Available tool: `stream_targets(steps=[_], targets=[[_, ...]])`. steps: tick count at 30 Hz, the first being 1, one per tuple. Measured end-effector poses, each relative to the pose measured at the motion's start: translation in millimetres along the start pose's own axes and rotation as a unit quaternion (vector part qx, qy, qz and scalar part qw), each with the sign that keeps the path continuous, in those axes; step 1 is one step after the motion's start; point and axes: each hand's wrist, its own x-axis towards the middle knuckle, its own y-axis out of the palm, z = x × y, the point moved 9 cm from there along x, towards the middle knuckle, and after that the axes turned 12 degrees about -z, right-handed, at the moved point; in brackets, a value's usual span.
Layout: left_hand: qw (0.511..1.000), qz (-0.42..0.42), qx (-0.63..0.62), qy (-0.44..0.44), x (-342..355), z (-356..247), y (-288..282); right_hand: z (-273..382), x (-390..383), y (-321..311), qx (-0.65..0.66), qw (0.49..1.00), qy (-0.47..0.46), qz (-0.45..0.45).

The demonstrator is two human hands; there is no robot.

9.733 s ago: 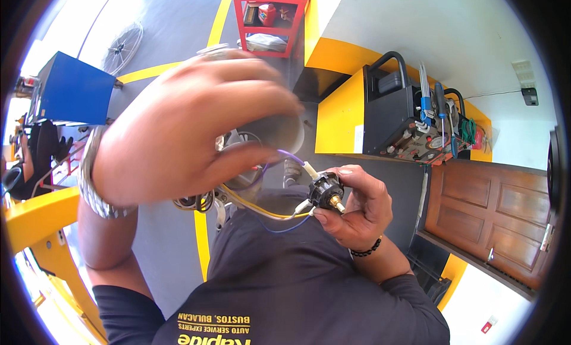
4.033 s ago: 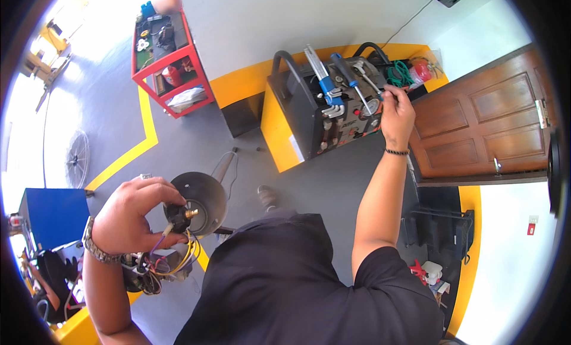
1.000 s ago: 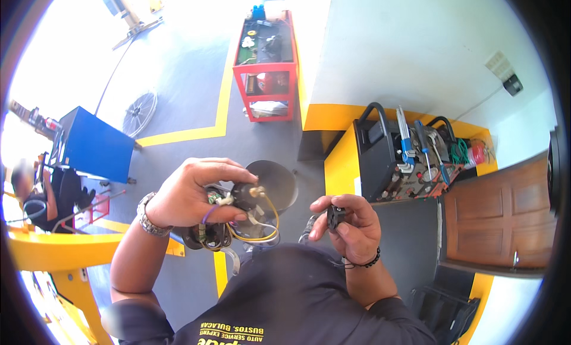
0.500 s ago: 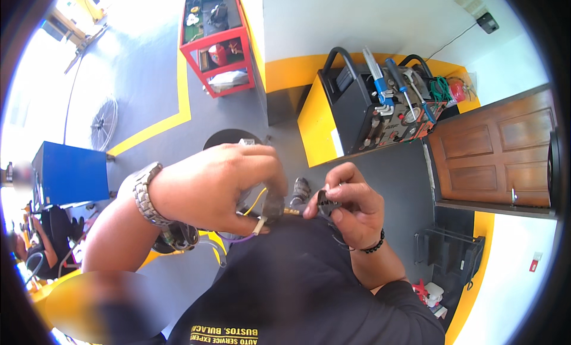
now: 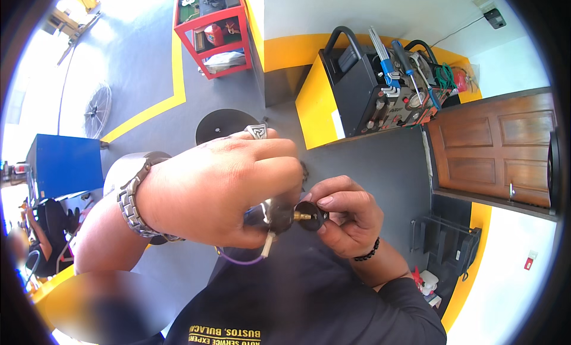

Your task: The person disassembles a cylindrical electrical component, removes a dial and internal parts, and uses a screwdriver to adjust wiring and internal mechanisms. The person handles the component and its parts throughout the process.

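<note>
My left hand (image 5: 214,196) grips a dark switch-like part (image 5: 277,217), its fingers curled over it and partly hidden. A brass shaft (image 5: 300,216) sticks out of the part to the right, and a white connector (image 5: 267,245) with a purple wire (image 5: 244,260) hangs below. In my right hand (image 5: 351,223), a small round black knob (image 5: 314,218) is pinched between thumb and fingers, at the tip of the shaft; whether the shaft is inside it I cannot tell. A metal housing (image 5: 137,162) is partly hidden behind my left wrist.
A dark round object (image 5: 220,125) stands beyond my hands. Ahead are a red cart (image 5: 211,48) and a black-and-yellow machine (image 5: 333,101) carrying hand tools. A blue cabinet (image 5: 65,167) and another person (image 5: 41,232) are at left, a wooden door (image 5: 470,143) at right.
Four seconds ago my right hand was out at the tools on the machine. Since half a second ago, the knob and shaft have come closer together and my left hand has shifted slightly right.
</note>
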Motion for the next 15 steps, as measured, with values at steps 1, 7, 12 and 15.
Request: stream_targets(steps=[1,7,12,15], targets=[[1.0,0.002,0.009,-0.006,-0.9,0.4,1.0,0.0,-0.7,0.1,-0.007,1.0,0.002,0.0],[0.998,-0.024,0.057,-0.012,-1.8,-7.8,-0.6,6.0,2.0,-3.2,-0.061,0.998,-0.016,-0.018],[0.991,-0.039,0.119,0.051,-2.3,-20.6,-1.9,18.2,9.6,-2.2,-0.143,0.988,-0.06,-0.011],[0.989,-0.04,0.125,0.068,-3.3,-22.3,-1.3,21.1,11.3,2.7,-0.17,0.983,-0.074,0.011]])
